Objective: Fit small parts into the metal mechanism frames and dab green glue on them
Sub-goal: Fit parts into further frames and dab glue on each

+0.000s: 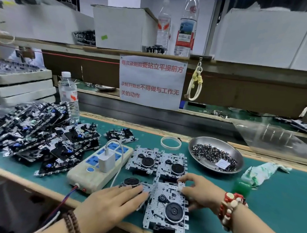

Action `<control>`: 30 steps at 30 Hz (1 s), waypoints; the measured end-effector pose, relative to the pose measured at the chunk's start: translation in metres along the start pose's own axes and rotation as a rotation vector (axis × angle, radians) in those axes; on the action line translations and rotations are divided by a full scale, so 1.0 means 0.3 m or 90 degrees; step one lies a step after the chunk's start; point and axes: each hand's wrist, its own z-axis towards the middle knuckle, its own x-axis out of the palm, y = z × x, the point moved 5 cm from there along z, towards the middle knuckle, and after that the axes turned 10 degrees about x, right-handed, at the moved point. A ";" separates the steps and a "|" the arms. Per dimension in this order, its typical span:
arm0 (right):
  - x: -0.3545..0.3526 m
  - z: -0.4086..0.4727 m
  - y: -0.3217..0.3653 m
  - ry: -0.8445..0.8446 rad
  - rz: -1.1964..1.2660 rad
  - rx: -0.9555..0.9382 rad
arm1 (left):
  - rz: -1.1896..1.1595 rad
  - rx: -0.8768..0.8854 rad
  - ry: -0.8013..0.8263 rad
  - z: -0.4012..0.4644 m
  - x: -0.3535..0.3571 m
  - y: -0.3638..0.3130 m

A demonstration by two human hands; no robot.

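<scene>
Your right hand (pixel 200 190) curls over the far right edge of the nearest silver perforated metal frame with the black flywheel (pixel 167 208), fingertips pinching it — likely steadying it or seating a part. Your left hand (pixel 112 203) lies flat, fingers straight, pressing on a half-hidden frame (pixel 134 183) alongside, seemingly to stop it sliding. Two more matching frames (pixel 157 162) sit just beyond, lined up for their turn. The shallow steel dish of small dark parts (pixel 215 155) waits at right, the green glue bottle (pixel 241 186) close by your wrist — both within easy reach. A cream power strip (pixel 97 172) crowds the left.
</scene>
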 end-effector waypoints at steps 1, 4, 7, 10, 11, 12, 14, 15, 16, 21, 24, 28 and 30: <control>0.001 0.002 -0.004 -0.006 -0.008 -0.008 | -0.001 -0.004 -0.010 0.000 0.001 -0.001; -0.002 0.002 -0.019 -0.008 -0.007 -0.010 | -0.036 -0.026 -0.037 0.013 -0.014 0.003; -0.011 -0.007 -0.030 -0.014 0.007 0.004 | -0.111 -0.042 -0.104 -0.011 -0.035 0.018; -0.033 -0.024 -0.026 -0.071 -0.061 -0.008 | -0.165 -0.152 -0.142 0.008 -0.006 0.080; -0.043 -0.033 -0.021 -0.106 -0.136 -0.017 | -0.167 -0.200 -0.171 0.012 -0.004 0.109; -0.054 -0.041 -0.017 -0.143 -0.235 -0.025 | -0.208 -0.242 -0.207 0.014 -0.003 0.127; -0.079 -0.063 0.007 -0.219 -0.382 -0.050 | -0.247 -0.196 -0.221 0.028 -0.026 0.135; -0.091 -0.076 0.032 -0.239 -0.391 -0.080 | -0.261 -0.181 -0.240 0.033 -0.050 0.134; -0.098 -0.089 0.060 -0.226 -0.364 -0.126 | -0.304 -0.168 -0.236 0.038 -0.068 0.130; -0.022 -0.149 0.193 0.027 -0.288 -0.314 | -0.338 -0.163 -0.211 0.119 -0.105 0.156; 0.004 -0.137 0.215 -0.080 -0.290 -0.393 | -0.385 -0.232 -0.178 0.124 -0.098 0.197; 0.006 -0.114 0.210 -0.159 -0.224 -0.397 | -0.442 -0.296 -0.016 0.138 -0.063 0.226; 0.002 -0.111 0.210 -0.161 -0.259 -0.365 | -0.434 -0.339 0.029 0.139 -0.039 0.245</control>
